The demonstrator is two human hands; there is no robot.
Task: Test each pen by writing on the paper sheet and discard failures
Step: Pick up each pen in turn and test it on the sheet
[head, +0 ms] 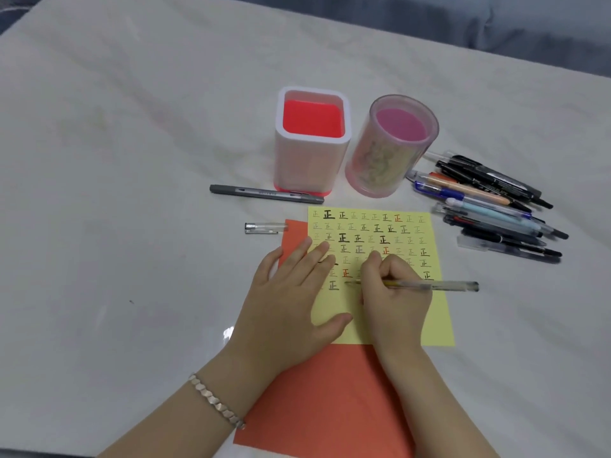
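A yellow paper sheet (401,312) covered with rows of written marks lies on an orange sheet (330,401). My right hand (395,292) grips a clear-barrelled pen (439,285), its tip pointing left on the yellow sheet beside the last mark. My left hand (291,292) rests flat on the sheet's left edge, fingers straight. A clear pen cap (264,227) lies on the table left of the paper. A pile of several pens (492,206) lies to the right of the sheet.
A square white holder with a red inside (312,140) and a round pink holder (390,147) stand behind the paper, both showing no pens. A grey marker (266,193) lies in front of the square holder. The white table's far edge (429,31) runs diagonally at the top.
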